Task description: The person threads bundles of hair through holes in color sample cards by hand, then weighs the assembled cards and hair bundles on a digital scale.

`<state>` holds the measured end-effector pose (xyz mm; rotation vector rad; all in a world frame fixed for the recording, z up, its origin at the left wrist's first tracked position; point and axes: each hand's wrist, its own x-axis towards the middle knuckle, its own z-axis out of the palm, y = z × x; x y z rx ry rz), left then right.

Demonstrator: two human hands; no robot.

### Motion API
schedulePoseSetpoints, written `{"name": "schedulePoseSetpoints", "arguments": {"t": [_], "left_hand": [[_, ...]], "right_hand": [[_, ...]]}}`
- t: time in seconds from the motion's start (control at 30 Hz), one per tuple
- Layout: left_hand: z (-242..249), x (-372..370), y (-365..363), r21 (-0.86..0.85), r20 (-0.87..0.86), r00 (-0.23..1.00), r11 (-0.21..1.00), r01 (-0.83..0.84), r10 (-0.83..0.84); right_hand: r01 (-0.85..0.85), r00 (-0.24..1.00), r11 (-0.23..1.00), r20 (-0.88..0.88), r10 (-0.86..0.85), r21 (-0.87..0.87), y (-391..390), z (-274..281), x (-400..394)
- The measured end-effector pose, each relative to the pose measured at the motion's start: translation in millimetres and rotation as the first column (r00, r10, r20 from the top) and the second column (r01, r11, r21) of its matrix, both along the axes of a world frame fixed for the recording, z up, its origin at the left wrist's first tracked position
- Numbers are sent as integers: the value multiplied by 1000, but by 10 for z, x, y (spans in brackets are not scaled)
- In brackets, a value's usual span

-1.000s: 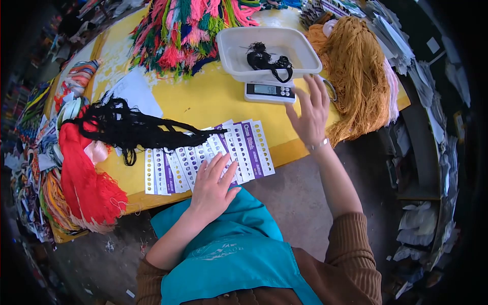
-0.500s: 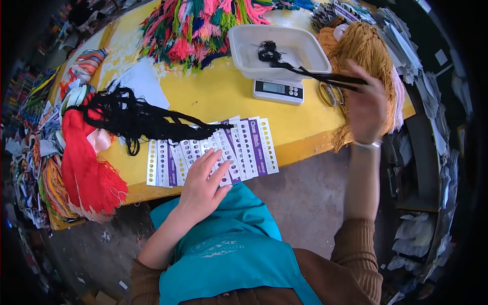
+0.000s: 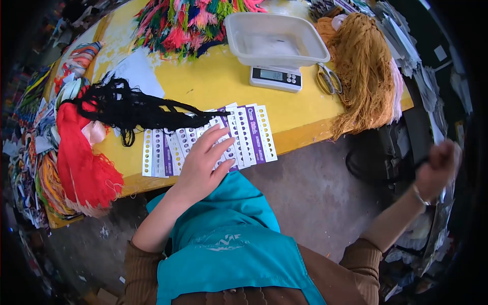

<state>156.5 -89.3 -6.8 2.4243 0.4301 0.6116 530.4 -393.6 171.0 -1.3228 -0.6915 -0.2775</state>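
My left hand (image 3: 203, 162) lies flat, fingers spread, on a fanned row of white and purple punched cards (image 3: 244, 134) at the front edge of the yellow table (image 3: 213, 86). A long hank of black thread (image 3: 132, 112) runs across the cards' left end. My right hand (image 3: 437, 170) is swung far out to the right, below table level, closed on a blurred loop of black thread (image 3: 378, 157). The white tray (image 3: 244, 30) on the digital scale (image 3: 276, 78) holds nothing.
Scissors (image 3: 329, 79) lie beside the scale, next to a large ochre yarn bundle (image 3: 363, 66). Multicoloured tassels (image 3: 188, 23) fill the table's back. Red yarn (image 3: 81, 157) hangs over the left corner with more coloured hanks. Stacks of paper crowd the shelf (image 3: 432, 96) at right.
My right hand reached to the tray, lifted the black thread out of it, and swung it right and down past the table edge. The tray is now bare. My left hand stayed on the cards.
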Motion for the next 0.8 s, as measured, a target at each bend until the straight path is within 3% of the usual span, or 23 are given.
{"name": "schedulePoseSetpoints", "arguments": {"t": [0.03, 0.1, 0.13, 0.17, 0.2, 0.27, 0.33, 0.4, 0.47, 0.53, 0.7, 0.77, 0.8], "left_hand": [[23, 44, -23, -29, 29, 999, 999, 20, -20], [51, 133, -55, -76, 64, 998, 997, 16, -11], [61, 168, -60, -159, 87, 996, 987, 28, -14], [69, 205, -59, -240, 110, 994, 970, 43, -17], [21, 250, -45, -241, 151, 988, 970, 42, -5], [30, 346, -14, -301, 140, 990, 953, 9, 35], [1, 471, -11, -369, 171, 978, 928, -50, 120], [-42, 596, 11, -354, 210, 968, 934, -57, 138], [-63, 734, 23, -262, 312, 934, 961, -90, 172], [-116, 788, 46, -285, 300, 936, 954, -96, 184], [-184, 812, 113, -255, 228, 957, 960, -119, 179], [-194, 820, 134, -551, 101, 960, 818, -164, 261], [-200, 823, 135, -551, 100, 960, 818, -167, 263]], "right_hand": [[48, 995, 981, 99, -29, -187, 478, -182, -288], [-206, 959, 938, -246, 137, -279, 1007, -625, -507], [-342, 915, 873, -336, 224, -349, 1273, -871, -606], [-419, 906, 708, -305, 292, -568, 1457, -1025, -650], [-549, 831, 572, -329, 448, -609, 1647, -1191, -701], [-769, 627, 358, -516, 584, -529, 1940, -1482, -814], [-876, 457, 251, -545, 702, -412, 2132, -1685, -922], [-917, 365, 168, -593, 718, -361, 2236, -1748, -1022], [-931, 336, 169, -574, 747, -325, 2273, -1743, -1093], [-916, 326, 28, -703, 632, -399, 2277, -1613, -1114], [-965, 256, 98, -800, 542, -243, 2270, -1724, -1172], [-880, 450, 216, -594, 667, -424, 2320, -1860, -1222], [-853, 490, 207, -603, 629, -478, 2286, -1859, -1215]]}}
